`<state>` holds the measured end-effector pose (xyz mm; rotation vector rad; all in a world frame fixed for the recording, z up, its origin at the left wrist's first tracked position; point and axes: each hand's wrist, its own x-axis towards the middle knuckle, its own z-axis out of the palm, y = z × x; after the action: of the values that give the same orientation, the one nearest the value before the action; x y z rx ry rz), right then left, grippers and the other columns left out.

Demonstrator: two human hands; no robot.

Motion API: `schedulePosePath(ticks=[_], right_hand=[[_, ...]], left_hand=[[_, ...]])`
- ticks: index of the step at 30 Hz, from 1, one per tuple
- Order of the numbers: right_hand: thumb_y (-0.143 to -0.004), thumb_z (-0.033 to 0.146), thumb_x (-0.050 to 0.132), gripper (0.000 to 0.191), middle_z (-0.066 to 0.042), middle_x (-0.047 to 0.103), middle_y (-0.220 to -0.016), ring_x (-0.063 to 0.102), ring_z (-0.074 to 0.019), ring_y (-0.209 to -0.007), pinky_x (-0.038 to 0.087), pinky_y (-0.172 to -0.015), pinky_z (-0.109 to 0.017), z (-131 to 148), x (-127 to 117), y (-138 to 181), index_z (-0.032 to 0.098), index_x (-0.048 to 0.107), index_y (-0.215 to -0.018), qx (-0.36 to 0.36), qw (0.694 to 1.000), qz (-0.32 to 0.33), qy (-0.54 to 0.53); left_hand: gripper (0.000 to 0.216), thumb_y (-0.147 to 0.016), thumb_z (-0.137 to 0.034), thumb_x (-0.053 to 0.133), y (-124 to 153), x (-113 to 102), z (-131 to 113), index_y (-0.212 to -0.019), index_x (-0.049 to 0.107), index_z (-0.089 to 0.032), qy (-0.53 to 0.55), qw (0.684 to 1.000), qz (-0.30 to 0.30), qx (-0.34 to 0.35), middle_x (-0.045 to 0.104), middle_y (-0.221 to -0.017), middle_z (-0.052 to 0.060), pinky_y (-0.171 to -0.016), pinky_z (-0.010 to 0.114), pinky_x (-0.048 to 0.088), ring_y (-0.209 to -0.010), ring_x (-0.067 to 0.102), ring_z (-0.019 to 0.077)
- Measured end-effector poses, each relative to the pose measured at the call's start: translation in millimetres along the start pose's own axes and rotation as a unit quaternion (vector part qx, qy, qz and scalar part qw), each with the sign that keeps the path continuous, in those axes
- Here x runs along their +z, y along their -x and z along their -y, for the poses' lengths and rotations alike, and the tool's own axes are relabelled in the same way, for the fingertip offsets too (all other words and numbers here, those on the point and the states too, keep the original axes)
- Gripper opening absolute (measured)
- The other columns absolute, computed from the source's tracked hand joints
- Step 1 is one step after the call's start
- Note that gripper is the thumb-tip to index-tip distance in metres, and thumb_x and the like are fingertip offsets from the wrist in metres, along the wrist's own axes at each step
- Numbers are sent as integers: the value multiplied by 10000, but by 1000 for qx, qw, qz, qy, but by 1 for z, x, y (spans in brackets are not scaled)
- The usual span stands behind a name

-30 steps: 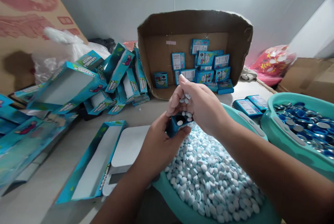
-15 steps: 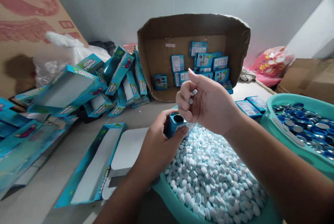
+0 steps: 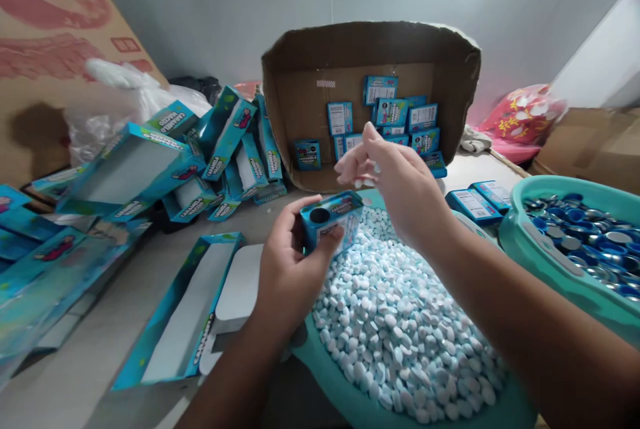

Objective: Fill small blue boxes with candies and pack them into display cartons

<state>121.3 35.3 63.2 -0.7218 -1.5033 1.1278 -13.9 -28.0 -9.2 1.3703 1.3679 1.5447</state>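
My left hand grips a small blue candy box with a round hole in its end, tilted so its printed side shows. My right hand hovers just above and right of the box, fingers curled loosely around a few small white candies. Below both hands a teal basin is heaped with white and pale blue candies.
An open cardboard carton on its side holds several filled small blue boxes. Empty blue display trays lie piled at left. A second teal basin at right holds blue and silver caps. Two small boxes lie beside it.
My left hand has tilted the small box and shifted it slightly left. My right hand has lifted off the box opening, and its fist has loosened; fewer candies show in it.
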Motion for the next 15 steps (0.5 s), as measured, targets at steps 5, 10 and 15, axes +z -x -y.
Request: schedulePosePath(ticks=[5,10,15], right_hand=[[-967,606,467,512,-37,597,-801,575,-171,-864,409,-733,-283,-5,-6,-3,201,681,-739,-1,990,-26,136],[-990,571,445,496,-10,514,-614,457,-143,-577,290,-552,-294,-13,-5,3,180,690,-809,79,957,85,265],[-984,558,430,473,-10,505,-571,414,-140,-496,217,-488,-306,-18,2,10,188,665,-807,102,918,164,346]], left_hand=[[630,-755,-263,786,-7,-34,-13,-1325,519,-228,-10,994,-85,69,683,-1108,52,-877,324,588,-967,693,195],[744,-686,-259,838,-1,-105,-13,-1359,521,-272,-32,995,-84,35,687,-1100,54,-780,299,614,-936,698,211],[740,-710,-314,813,7,-136,13,-1369,501,-189,-65,995,30,-65,701,-1085,102,-817,362,602,-932,701,235]])
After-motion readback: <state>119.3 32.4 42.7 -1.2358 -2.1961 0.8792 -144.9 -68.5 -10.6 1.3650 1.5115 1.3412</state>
